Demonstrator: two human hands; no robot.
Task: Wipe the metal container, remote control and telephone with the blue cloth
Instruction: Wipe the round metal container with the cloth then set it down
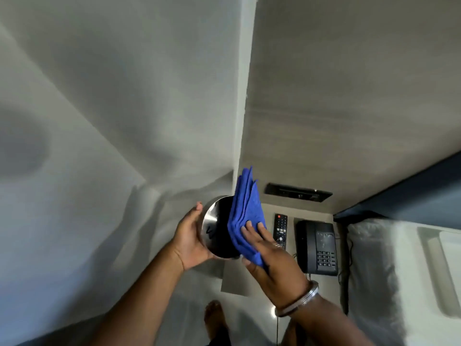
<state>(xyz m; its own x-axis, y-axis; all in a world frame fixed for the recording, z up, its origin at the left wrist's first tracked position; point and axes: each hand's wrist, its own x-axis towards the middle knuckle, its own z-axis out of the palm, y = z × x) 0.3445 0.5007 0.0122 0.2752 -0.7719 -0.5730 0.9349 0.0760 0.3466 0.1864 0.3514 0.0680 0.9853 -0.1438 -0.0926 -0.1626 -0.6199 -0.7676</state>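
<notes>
My left hand [190,239] grips a round shiny metal container [215,228] from its left side and holds it in the air, tilted on its side. My right hand [272,255] presses a folded blue cloth [245,216] flat against the container's right side; the cloth hides that part of it. A black remote control [280,227] lies on the bedside table, partly behind my right hand. To its right stands a black telephone [317,247] with a keypad, handset on its left.
The grey bedside table [289,212] sits in a corner between a pale curtain [99,146] on the left and a bed with white linen [389,265] on the right. A dark socket panel [298,193] is in the wall above. My bare foot [214,318] is below.
</notes>
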